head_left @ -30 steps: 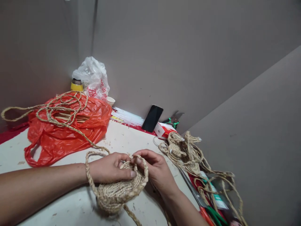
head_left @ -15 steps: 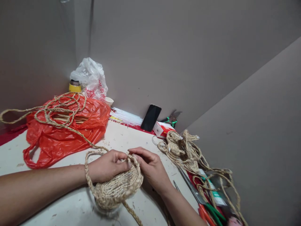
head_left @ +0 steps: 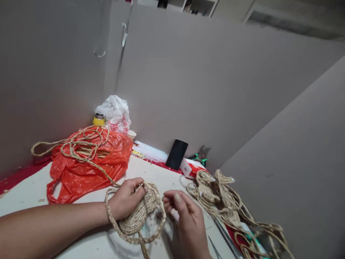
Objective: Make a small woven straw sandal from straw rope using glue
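My left hand (head_left: pixel 128 199) grips a sole-shaped piece of coiled straw braid (head_left: pixel 141 214), thumb on top near its far end. A loose loop of braided straw cord (head_left: pixel 134 240) swings round the near side of the piece and past my left wrist. To the right, my right hand (head_left: pixel 185 219) is apart from the piece, its thumb and fingers pinched together. Whatever sits in that pinch, if anything, is too small to make out. A strand of the cord runs from behind my left hand to a heap of braided cord (head_left: pixel 86 144) on a red plastic bag (head_left: pixel 118 154).
Behind stand a phone (head_left: pixel 177 154), a red and white box (head_left: pixel 192 167), green-handled pliers (head_left: pixel 201 154), a white plastic bag (head_left: pixel 115 111) and a yellow jar (head_left: pixel 99 119). At right lie more woven straw pieces (head_left: pixel 223 194) and a pointed metal tool (head_left: pixel 214 247). Grey panels (head_left: pixel 172 79) enclose the table.
My right hand has come away from the piece's edge, to the right and down. The cord loop now hangs wider below the piece. The head view has tilted upward.
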Demonstrator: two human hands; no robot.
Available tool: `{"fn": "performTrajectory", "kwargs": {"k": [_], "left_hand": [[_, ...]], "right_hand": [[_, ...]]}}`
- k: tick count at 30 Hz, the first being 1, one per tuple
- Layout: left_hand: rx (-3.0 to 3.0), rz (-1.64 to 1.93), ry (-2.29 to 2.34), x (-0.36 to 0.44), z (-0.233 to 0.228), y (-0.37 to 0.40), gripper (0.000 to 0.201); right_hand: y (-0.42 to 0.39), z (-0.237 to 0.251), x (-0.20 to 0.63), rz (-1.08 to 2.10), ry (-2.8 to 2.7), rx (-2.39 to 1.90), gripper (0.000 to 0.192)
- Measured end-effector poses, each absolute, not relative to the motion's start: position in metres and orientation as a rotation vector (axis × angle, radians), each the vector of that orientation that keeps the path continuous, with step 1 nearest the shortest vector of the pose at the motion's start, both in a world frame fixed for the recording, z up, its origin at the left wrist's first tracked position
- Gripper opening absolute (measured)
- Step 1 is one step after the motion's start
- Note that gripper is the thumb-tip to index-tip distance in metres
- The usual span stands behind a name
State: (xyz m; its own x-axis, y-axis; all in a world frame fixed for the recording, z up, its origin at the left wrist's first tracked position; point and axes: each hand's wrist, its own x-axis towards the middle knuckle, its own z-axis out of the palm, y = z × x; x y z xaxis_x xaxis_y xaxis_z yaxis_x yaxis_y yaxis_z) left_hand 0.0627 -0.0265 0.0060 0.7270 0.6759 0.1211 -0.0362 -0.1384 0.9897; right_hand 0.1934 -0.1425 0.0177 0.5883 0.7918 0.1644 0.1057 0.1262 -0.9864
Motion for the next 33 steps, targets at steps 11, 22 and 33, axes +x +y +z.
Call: {"fn": "performTrajectory", "kwargs": {"k": [11,22,33], "left_hand": [[1.511,0.781,0.567,0.064,0.003,-0.023,0.028],[1.354,0.798,0.546,0.066,0.005,-0.020,0.041],[1.365,0.797,0.524,0.065,0.001,-0.023,0.041]], "right_hand": [[-0.134,0.012,0.181,0.976,-0.876,-1.289,0.037],[-0.122,0.003,0.193,0.939,-0.744,-1.221,0.046],[-0.122,0.001,0.197,1.025,-0.773,-1.229,0.041]]}}
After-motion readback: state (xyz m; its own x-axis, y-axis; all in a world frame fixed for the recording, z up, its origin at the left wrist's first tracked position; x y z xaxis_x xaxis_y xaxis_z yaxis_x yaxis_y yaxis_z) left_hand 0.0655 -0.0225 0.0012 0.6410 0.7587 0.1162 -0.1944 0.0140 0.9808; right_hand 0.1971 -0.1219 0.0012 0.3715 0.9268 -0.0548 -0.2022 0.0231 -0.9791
